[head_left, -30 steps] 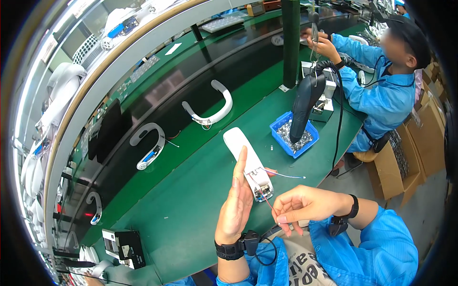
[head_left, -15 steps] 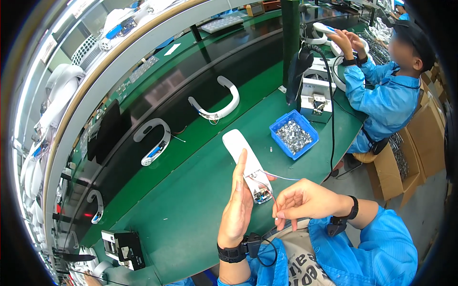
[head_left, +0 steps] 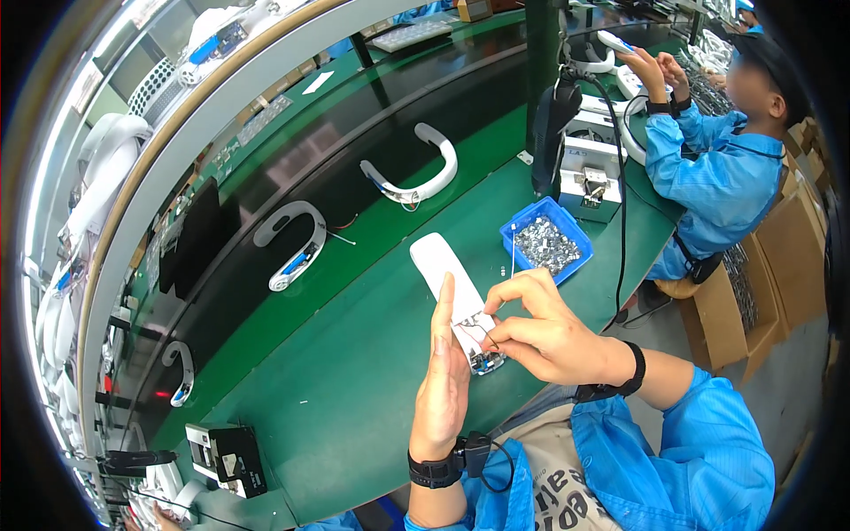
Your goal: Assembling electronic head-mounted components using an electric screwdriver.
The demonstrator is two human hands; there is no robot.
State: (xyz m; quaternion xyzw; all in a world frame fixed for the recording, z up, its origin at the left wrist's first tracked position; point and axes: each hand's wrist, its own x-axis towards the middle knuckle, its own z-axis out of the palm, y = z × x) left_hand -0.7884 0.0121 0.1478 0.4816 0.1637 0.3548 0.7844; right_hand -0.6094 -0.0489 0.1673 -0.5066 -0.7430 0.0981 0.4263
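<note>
A white curved device housing (head_left: 440, 270) stands tilted above the green bench, its near end opened on a small circuit board (head_left: 486, 361) and thin wires. My left hand (head_left: 441, 394) holds it from the left side, the long fingers straight along its edge and the thumb hidden behind. Over the open end, my right hand (head_left: 553, 332) has its thumb and index finger pinched on a thin dark wire (head_left: 492, 340). A pale wire with a small tip (head_left: 513, 232) sticks up beyond the right hand. The fingers partly cover the wiring.
A blue bin (head_left: 575, 269) of small metal parts sits beyond my right hand. White U-shaped housings (head_left: 440, 181) lie on the belt at the left. A black-and-white box (head_left: 239, 460) stands near left. At right, a co-worker (head_left: 708, 168) sits beside a machine (head_left: 589, 181) and hanging black cable.
My right hand has moved up and left from beside the housing onto its open end. The housings on the belt have shifted away and to the right. The left hand keeps its hold.
</note>
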